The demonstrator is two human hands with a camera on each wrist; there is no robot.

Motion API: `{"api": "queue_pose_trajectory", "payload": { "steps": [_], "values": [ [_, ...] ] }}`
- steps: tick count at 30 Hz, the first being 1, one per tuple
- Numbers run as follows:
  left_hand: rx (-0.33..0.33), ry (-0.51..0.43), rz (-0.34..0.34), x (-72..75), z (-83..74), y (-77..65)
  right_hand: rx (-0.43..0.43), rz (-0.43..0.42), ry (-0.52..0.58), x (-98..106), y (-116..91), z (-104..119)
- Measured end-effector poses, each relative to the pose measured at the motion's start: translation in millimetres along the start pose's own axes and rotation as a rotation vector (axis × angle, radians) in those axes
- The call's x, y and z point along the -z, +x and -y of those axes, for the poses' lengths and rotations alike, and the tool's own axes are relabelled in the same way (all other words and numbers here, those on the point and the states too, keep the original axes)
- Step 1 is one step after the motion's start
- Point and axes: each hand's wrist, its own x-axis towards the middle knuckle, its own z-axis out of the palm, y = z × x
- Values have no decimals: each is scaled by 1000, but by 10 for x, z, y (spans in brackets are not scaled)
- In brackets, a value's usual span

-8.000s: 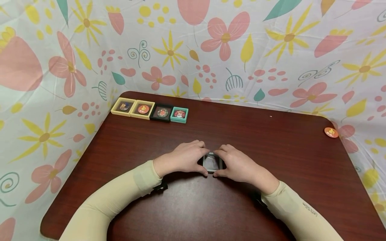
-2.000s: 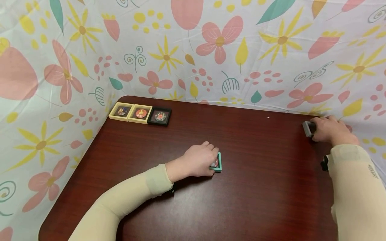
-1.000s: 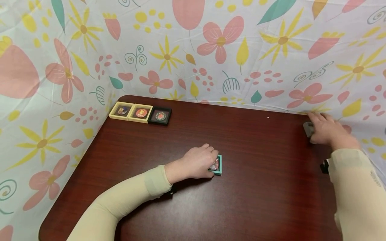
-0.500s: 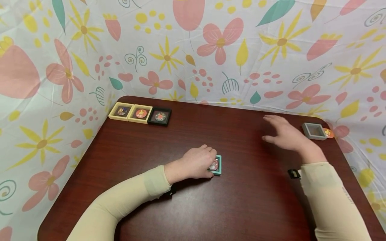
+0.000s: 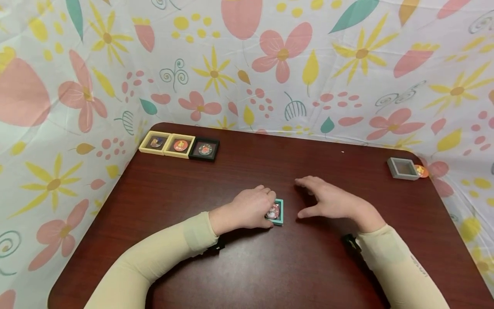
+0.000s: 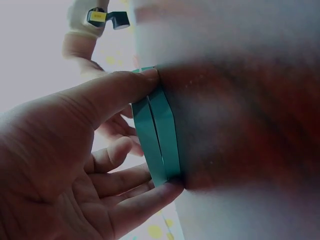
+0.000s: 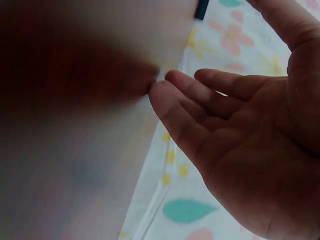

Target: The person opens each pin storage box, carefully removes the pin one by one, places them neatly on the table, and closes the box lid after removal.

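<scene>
A small teal display frame (image 5: 280,211) with a round red badge (image 5: 273,211) inside lies on the table in front of me. My left hand (image 5: 251,209) grips it from its left side, covering part of it. In the left wrist view, thumb and fingers span the teal frame (image 6: 157,135), whose edge shows a seam between two halves. My right hand (image 5: 332,199) is a short way to the right of it, fingers and thumb spread, holding nothing. At the far right corner sits a grey frame (image 5: 403,168), beside an orange round badge (image 5: 421,171).
Along the back left edge stand two cream frames (image 5: 155,143) and a black frame (image 5: 204,149) in a row, each with a round badge. The dark red table (image 5: 308,266) meets a flower-printed cloth (image 5: 239,56) at the back and sides.
Both hands first held the grey frame in the middle. It now lies at the far right, let go by my right hand, which came back left. My left hand brought the teal frame from the row.
</scene>
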Motion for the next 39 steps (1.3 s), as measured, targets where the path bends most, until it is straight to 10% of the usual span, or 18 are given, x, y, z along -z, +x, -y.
{"api": "queue_pose_trajectory", "payload": {
  "steps": [19, 39],
  "values": [
    [27, -100, -18, -52, 74, -59, 213, -35, -22, -377, 135, 462],
    [-70, -125, -6, -4, 136, -89, 208, -133, -118, -454, 145, 506]
  ]
}}
